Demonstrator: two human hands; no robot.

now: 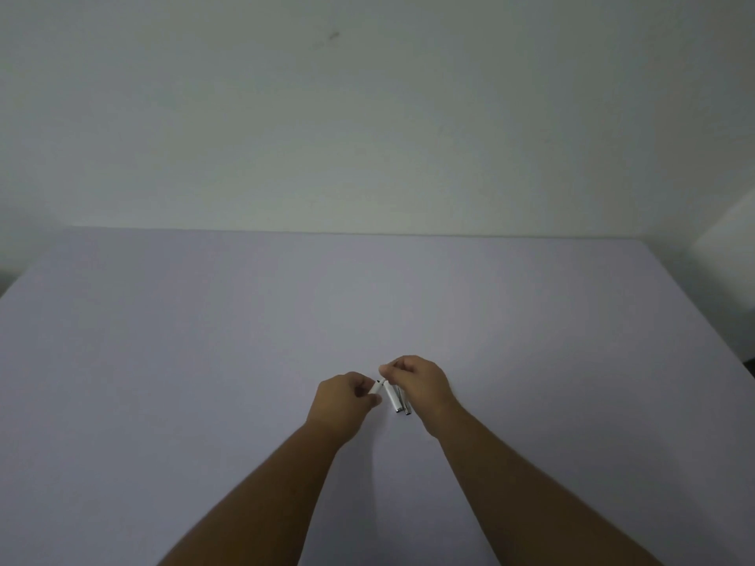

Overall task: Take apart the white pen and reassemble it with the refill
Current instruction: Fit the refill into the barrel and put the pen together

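My left hand [345,404] is closed around a short white pen section [375,388] whose dark end points up and right. My right hand [421,384] pinches something small at that dark end with thumb and forefinger; what it pinches is too small to make out. A white pen barrel [393,400] with a metallic end hangs or lies just below my right hand, beside a thinner dark-tipped piece [406,406]. I cannot tell whether these two pieces rest on the table or sit in my right hand.
The hands work over a wide pale lavender table [204,361], near its middle. A plain white wall [367,116] rises behind the table's far edge. The table's right edge runs diagonally at the far right.
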